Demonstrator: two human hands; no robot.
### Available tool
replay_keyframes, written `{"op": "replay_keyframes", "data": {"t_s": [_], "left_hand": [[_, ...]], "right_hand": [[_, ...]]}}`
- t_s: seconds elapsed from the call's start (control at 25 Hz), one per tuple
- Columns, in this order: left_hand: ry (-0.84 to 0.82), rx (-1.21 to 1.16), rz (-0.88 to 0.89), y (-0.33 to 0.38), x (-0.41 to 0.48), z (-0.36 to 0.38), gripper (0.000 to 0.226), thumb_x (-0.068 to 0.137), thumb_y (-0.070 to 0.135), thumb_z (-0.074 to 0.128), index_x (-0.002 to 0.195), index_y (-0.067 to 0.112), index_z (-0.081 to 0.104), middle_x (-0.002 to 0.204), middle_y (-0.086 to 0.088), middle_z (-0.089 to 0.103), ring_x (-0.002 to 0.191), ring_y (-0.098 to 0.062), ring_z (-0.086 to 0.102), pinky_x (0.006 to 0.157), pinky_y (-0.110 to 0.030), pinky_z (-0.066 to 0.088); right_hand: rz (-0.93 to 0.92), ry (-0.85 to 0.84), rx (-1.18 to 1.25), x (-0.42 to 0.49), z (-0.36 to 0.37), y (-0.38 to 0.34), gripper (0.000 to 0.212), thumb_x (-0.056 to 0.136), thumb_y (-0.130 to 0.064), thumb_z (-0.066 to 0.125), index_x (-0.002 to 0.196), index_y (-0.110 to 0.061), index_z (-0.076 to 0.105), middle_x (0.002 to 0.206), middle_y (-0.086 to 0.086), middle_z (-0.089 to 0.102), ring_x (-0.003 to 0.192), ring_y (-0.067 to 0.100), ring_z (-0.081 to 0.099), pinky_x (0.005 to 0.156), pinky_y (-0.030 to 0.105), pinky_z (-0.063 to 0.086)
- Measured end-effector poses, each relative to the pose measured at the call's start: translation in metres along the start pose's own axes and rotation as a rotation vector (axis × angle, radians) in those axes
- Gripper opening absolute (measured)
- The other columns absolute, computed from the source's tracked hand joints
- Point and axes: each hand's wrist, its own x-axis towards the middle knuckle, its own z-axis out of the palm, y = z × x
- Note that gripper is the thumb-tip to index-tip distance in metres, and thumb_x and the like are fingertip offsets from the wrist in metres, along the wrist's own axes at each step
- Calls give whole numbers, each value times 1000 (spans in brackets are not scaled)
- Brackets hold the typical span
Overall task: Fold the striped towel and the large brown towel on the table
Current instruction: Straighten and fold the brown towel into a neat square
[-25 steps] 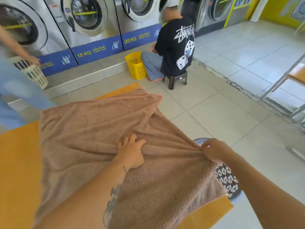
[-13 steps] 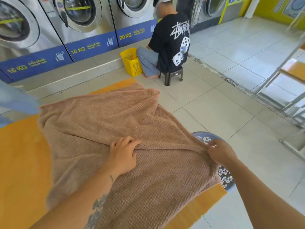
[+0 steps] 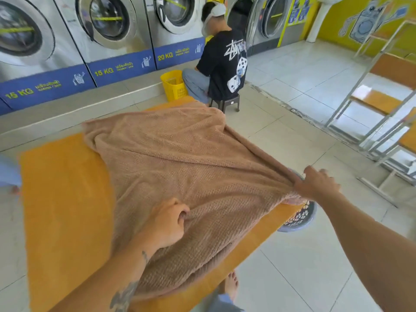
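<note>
The large brown towel lies spread and rumpled over the yellow table. My left hand is closed on a pinch of the towel near its middle front. My right hand grips the towel's right corner past the table's right edge and pulls it taut, so a ridge runs from the far corner to that hand. No striped towel is in view.
A laundry basket stands on the floor under my right hand. A person sits on a small stool beyond the table, beside a yellow basket. Washing machines line the back wall. Metal-framed tables stand at the right.
My right hand has pulled the towel's corner farther right, and the towel is stretched tighter. My left hand has shifted from lying on the cloth to pinching it. The person at the left has gone from view.
</note>
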Motion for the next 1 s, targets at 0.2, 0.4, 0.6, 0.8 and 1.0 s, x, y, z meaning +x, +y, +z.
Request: {"op": "replay_keyframes", "data": {"t_s": [0.2,0.4,0.6,0.8,1.0], "left_hand": [[137,9,-31,-36,-72,-4,23,97,22,51,116,34,59,115,14,43,111,-13,46,98,-32,42],[90,-11,-349,-63,-115,2,44,96,34,54,138,34,44,124,2,36,116,-22,44,94,-36,46],[9,-119,-381,-60,-140,17,62,94,13,49,151,29,34,135,0,38,120,-25,47,98,-37,46],[-6,-68,-477,-62,-164,16,68,86,8,52,149,28,36,135,-6,37,110,-30,53,86,-38,50],[3,-42,-538,-106,-200,1,76,85,13,60,152,29,27,153,-8,21,124,-34,49,96,-39,49]], "right_hand": [[-280,-67,123,-91,30,-45,55,80,-23,52,134,-23,52,140,16,48,127,39,49,103,55,45],[-556,-344,267,-186,78,-101,61,76,-13,50,135,-27,51,136,12,48,122,34,52,102,49,48],[-596,-380,-2,-239,119,-129,70,81,-40,53,147,-34,29,146,14,26,132,44,27,113,59,26],[-663,-330,-72,-272,133,-138,83,79,-48,57,152,-40,19,158,11,9,145,41,8,117,59,20],[-689,-350,-59,-317,140,-174,84,79,-43,58,153,-43,17,161,8,8,146,39,8,117,58,21]]}}
